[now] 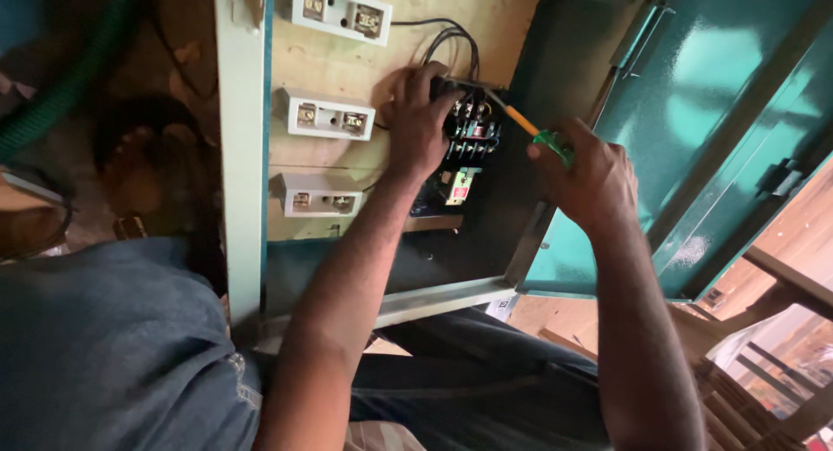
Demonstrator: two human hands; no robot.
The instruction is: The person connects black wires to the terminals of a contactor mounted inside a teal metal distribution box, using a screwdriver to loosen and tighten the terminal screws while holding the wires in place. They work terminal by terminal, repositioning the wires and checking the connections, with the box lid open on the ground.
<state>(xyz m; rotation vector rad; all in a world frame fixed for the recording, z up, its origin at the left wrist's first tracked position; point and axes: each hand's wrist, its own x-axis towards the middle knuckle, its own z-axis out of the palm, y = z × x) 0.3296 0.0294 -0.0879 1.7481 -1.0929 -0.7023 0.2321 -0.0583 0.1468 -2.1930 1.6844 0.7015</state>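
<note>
View into an open electrical cabinet. A pale wooden backboard [347,69] formed the working surface, framed by a light-painted metal edge [241,156]; the teal cabinet door [720,113] stood swung open to the right of the right hand. A green hose [78,78] crossed the dim area beyond the frame, and wooden slats [746,399] lay below and right of the right forearm.

The left hand [418,126] rested curled over the upper left of a black contactor [471,130], fingers pressed against its top edge. The right hand [586,173] was closed around the green handle of a screwdriver [531,128], whose orange shank ran up and left from the fist, the tip meeting the contactor's top terminals just right of the left hand's fingers. Black wires [447,39] looped above the left hand into the contactor.

Inside the cabinet, three white fuse holders [325,117] were mounted in a column left of the left hand, one above, one level, one below. A small labelled unit [455,186] sat directly beneath the contactor, near the left wrist.
</note>
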